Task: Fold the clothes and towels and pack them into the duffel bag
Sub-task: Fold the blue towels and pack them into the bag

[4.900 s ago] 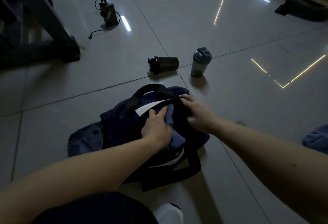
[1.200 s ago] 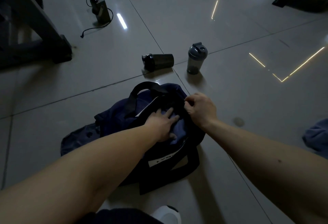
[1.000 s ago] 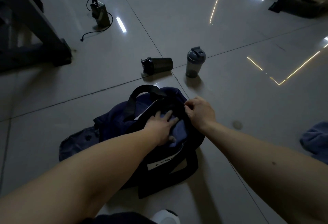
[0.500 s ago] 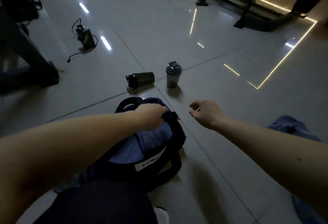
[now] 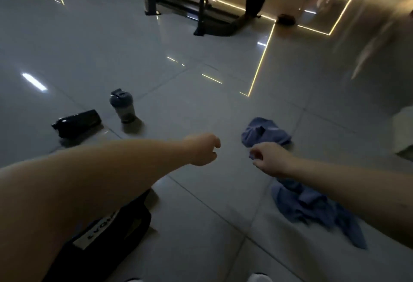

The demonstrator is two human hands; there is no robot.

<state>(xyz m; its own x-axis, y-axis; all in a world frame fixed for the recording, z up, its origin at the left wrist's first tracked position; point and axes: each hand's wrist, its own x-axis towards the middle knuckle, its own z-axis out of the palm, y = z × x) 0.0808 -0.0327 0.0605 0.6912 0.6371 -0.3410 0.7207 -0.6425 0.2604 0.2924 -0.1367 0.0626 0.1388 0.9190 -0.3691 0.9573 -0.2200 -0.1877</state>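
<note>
Grey glossy floor (image 5: 201, 225) under dim light, and the bag (image 5: 107, 243) sits low on the left, dark, white label facing up. Much of it is hidden beneath the left forearm, so whether it is zipped or gaping I cannot tell. Left hand (image 5: 202, 148) hangs in the air beyond the bag and to its right, fingers loosely curled together, nothing in them. Right hand (image 5: 268, 158) is further right of the bag, off the floor, fingers curled in towards the thumb. There's a smudge of blue at the fingertips, but it's blurred, so whether they pinch fabric or just sit in front of it I cannot tell. Blue cloths lie crumpled on the floor, both well to the right of the bag: the far cloth (image 5: 266, 133) lies further back than the bag, and the near cloth (image 5: 312, 210) level with it, rumpled and partly under the right forearm. Beyond the bag a shaker (image 5: 122, 108) stands upright, lid on, and a dark bottle (image 5: 77, 123) lies on its side. Far beyond the bag, a machine (image 5: 212, 2) stands on dark legs, with a light strip (image 5: 261, 64) glowing along the floor. Right of the bag, at the bottom edge, a white shoe (image 5: 260, 277) tip peeks in
</note>
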